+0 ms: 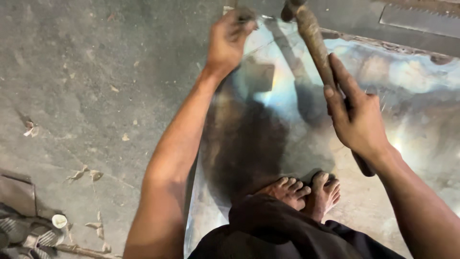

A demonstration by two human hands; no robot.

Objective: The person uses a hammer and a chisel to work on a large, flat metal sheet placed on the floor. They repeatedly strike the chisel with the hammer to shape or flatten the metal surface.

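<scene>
Two hands worked over a shiny metal sheet [421, 120] that lay flat on the concrete floor [96, 96]. The right hand [357, 120] was closed around the wooden handle of a hammer [314, 38], raised above the sheet's far part. The left hand [229, 38] was pinched on a small dark tool, blurred, at the sheet's far left edge. Both bare feet [306, 192] stood on the sheet's near part. Scraps [28, 230] lay on the floor, well left of the sheet.
</scene>
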